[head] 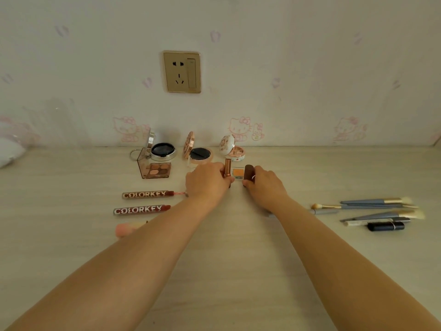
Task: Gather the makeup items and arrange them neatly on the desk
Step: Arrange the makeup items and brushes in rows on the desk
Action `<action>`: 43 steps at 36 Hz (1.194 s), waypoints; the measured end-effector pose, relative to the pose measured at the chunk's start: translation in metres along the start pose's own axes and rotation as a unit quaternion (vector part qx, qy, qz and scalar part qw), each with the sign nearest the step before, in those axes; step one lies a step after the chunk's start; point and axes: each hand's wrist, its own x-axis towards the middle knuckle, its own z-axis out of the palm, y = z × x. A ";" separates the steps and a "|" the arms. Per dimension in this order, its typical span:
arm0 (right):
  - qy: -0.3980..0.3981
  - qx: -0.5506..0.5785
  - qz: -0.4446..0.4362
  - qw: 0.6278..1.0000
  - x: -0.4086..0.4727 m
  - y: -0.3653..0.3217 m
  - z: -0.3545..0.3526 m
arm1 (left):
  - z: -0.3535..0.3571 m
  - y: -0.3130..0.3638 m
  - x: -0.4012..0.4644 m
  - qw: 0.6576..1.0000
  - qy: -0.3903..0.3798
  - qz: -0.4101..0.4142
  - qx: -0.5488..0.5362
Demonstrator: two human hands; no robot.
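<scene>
The fingers of the left hand (208,179) curl around a rose-gold lipstick tube (228,167) and hold it standing up. The fingers of the right hand (263,185) wrap a dark brown lipstick tube (249,172), also standing. A small orange blush pan (238,172) sits between the two tubes.

The desk (238,271) is the biggest thing. At its back, by the wall, stand three open compacts in a row: a silver compact (162,150), a rose-gold compact (199,154) and a white compact (235,151). An eyeshadow palette (156,170) sits in front of the silver one. On the left lie two lip gloss tubes (143,202) side by side, with a pink sponge brush (126,229) below them. On the right lies a bunch of blue-handled brushes (377,207) and a black lipstick (385,226).

I think the step now is setting both tubes down in the middle row. The tube bottoms are hidden, so maybe they touch the desk already. Next, the hands should let go slowly so nothing tips, then tidy the brushes.
</scene>
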 end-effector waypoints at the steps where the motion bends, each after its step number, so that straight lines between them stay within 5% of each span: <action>1: -0.003 0.005 0.004 1.000 -0.001 0.000 0.000 | 0.001 -0.002 0.000 1.000 -0.005 -0.004 -0.007; 6: 0.027 0.093 0.017 0.995 -0.009 -0.002 -0.008 | -0.001 -0.007 0.000 0.997 0.003 -0.030 -0.075; 13: 0.184 0.087 -0.023 0.979 -0.063 0.026 -0.047 | -0.018 0.031 -0.038 0.948 0.211 0.087 -0.220; 22: 0.247 0.024 0.078 0.966 -0.115 0.149 -0.089 | 0.030 0.122 -0.089 0.935 0.057 0.323 -0.133; 27: 0.210 0.003 0.131 0.969 -0.134 0.191 -0.100 | 0.061 0.160 -0.098 0.937 -0.047 0.336 -0.086; 43: 0.169 -0.059 0.071 0.981 -0.133 0.211 -0.103 | 0.095 0.204 -0.100 0.952 -0.059 0.301 0.019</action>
